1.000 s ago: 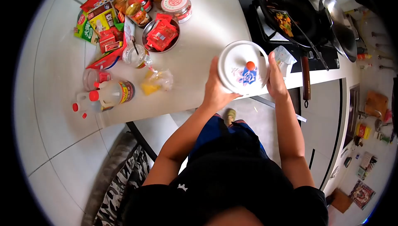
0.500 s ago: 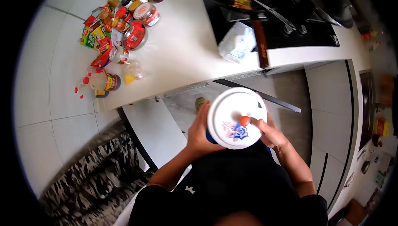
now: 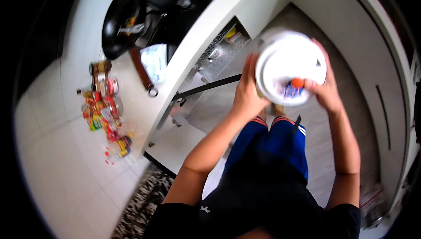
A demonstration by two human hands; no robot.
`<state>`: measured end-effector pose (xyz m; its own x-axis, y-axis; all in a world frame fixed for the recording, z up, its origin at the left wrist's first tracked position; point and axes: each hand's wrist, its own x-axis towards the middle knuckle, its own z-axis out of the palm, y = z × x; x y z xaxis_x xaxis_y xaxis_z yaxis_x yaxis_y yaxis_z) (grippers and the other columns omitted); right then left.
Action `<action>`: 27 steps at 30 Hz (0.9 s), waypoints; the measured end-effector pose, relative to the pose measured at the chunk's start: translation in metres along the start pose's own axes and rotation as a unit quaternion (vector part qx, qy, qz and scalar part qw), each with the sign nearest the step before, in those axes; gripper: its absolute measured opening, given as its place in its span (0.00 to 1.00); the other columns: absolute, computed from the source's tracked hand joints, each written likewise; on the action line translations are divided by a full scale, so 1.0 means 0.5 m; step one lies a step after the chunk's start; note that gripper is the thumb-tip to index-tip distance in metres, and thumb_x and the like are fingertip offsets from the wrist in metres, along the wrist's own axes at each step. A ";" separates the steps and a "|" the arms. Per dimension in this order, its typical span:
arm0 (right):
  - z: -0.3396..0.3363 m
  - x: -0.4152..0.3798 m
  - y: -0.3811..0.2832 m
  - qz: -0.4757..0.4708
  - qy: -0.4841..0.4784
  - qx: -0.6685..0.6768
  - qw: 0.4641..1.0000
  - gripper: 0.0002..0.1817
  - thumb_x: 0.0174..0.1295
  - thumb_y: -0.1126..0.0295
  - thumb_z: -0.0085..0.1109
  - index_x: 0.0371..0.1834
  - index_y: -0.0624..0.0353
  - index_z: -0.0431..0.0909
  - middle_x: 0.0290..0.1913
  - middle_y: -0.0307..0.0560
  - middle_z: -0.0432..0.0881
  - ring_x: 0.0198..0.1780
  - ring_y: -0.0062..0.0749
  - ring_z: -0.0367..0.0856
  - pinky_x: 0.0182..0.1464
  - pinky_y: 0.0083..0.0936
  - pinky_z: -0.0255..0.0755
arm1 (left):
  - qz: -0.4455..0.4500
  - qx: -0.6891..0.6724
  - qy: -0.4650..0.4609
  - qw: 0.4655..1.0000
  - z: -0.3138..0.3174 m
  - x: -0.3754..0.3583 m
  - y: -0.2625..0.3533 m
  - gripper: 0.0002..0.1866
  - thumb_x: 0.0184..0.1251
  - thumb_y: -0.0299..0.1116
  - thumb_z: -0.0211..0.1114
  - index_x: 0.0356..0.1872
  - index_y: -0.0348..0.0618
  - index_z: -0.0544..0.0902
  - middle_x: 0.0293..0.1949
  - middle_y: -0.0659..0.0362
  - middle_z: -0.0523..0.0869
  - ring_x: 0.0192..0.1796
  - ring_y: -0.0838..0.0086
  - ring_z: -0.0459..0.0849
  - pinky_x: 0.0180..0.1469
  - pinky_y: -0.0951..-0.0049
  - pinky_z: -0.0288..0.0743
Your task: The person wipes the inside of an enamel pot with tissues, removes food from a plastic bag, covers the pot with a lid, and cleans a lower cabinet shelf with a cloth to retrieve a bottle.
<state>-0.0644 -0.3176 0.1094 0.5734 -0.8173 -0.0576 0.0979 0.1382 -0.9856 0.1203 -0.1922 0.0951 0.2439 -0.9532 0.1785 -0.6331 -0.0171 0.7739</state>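
White lidded pot (image 3: 287,63) held off the tabletop (image 3: 193,41).
It is gripped by the left hand (image 3: 246,92) and right hand (image 3: 324,87), fingers curled around its opposite sides.

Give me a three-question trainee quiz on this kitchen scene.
1. True or false: both hands hold the white lidded pot.
2. What colour is the lid's knob?
A. red
B. green
C. black
3. Fill in: the wok sits on the ____.

Key:
1. True: the left hand and right hand grip opposite sides of the pot.
2. A.
3. Stove.
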 end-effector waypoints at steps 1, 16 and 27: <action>-0.023 0.034 0.019 -0.014 0.015 -0.024 0.999 0.54 0.42 0.54 0.74 0.72 0.60 0.54 0.65 0.54 0.66 0.67 0.40 0.64 0.69 0.33 0.56 | -0.030 -0.018 -0.056 0.998 0.015 0.042 -0.028 0.60 0.37 0.36 0.80 0.71 0.36 0.47 0.70 0.38 0.55 0.72 0.44 0.53 0.70 0.55 0.59; 0.043 0.333 0.512 0.195 -0.106 0.018 0.975 0.58 0.44 0.39 0.69 0.72 0.60 0.50 0.54 0.53 0.76 0.49 0.33 0.77 0.32 0.22 0.72 | -0.456 -0.427 -0.209 0.752 0.070 0.160 -0.460 0.48 0.56 0.17 0.59 0.73 0.57 0.41 0.69 0.47 0.59 0.69 0.45 0.61 0.66 0.41 0.59; 0.383 0.523 0.655 0.259 -0.186 -0.203 0.926 0.61 0.38 0.37 0.69 0.73 0.55 0.50 0.58 0.55 0.74 0.47 0.41 0.79 0.24 0.31 0.72 | -0.572 -0.503 0.177 0.623 -0.067 0.054 -0.779 0.29 0.67 0.51 0.56 0.65 0.52 0.66 0.64 0.56 0.71 0.67 0.55 0.66 0.68 0.44 0.54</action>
<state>0.2731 -0.3789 -0.1980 0.7056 -0.4399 -0.5555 -0.5394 0.1748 -0.8237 0.3978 -0.2010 -0.1811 0.3717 -0.3607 -0.8554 0.8425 -0.2560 0.4741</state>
